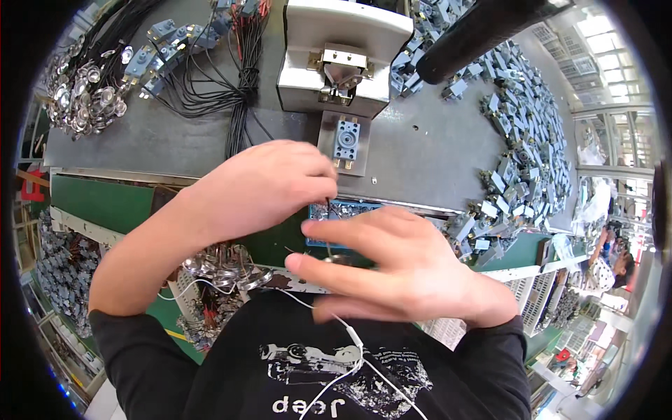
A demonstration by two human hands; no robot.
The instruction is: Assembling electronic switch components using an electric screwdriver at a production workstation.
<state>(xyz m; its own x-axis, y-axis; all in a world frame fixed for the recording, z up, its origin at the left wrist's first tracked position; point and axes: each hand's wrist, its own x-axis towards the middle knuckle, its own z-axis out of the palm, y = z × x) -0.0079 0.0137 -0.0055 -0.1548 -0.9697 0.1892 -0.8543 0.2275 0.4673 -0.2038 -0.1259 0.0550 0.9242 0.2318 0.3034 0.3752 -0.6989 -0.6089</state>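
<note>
My left hand (283, 175) is closed, its fingertips pinched above the front edge of the bench. A thin black wire (328, 204) runs down from those fingertips. My right hand (399, 262) has its fingers stretched apart, slightly blurred, just below and right of the left one. Partly behind its fingers shows a round metal disc (339, 259); I cannot tell whether it joins the wire. Beyond both hands, a grey-blue switch block (347, 138) with brass terminals sits upright on a metal plate (360, 164). A blue tray (310, 241) of small metal parts is half hidden under my hands.
A white press-like machine (297, 87) stands behind the switch block. Many grey blocks (525, 154) are heaped at right. Black wire bundles (241, 105) and metal discs (87, 101) lie at left. A black tube (476, 38) juts in at top right. More discs (224, 266) hang near my lap.
</note>
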